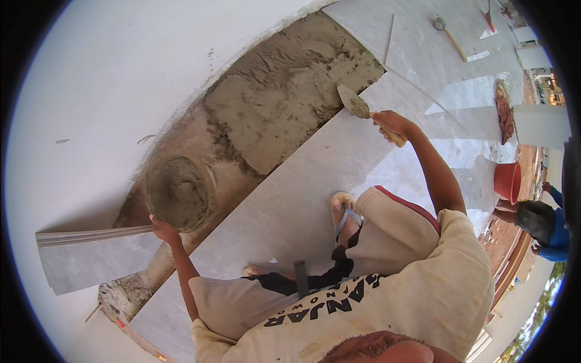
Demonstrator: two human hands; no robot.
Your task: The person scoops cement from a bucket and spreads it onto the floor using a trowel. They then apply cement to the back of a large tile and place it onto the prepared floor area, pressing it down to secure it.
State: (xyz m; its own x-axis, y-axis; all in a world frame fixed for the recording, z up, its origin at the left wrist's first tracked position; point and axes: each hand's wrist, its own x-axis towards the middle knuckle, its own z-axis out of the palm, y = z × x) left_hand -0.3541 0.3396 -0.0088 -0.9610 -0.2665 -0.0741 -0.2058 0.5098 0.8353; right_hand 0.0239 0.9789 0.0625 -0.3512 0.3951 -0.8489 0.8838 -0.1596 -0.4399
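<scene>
My right hand [389,126] grips a trowel [354,101] by its wooden handle, its mortar-smeared blade over the edge of the wet mortar bed [284,91]. My left hand [164,228] holds the rim of a round bucket of grey mortar [180,190], its fingers partly hidden. Beside that hand a stack of grey tiles [97,257] leans at the left. Between the bucket and the mortar bed shows a bare, dirty patch of floor [227,175].
Laid grey tiles [302,151] run under my feet beside a white wall [91,109]. A mallet [451,39], thin strips [390,39], a crumpled cloth [504,112] and a red bucket [506,181] lie or stand rightward. Another person in blue [557,239] is at the far right.
</scene>
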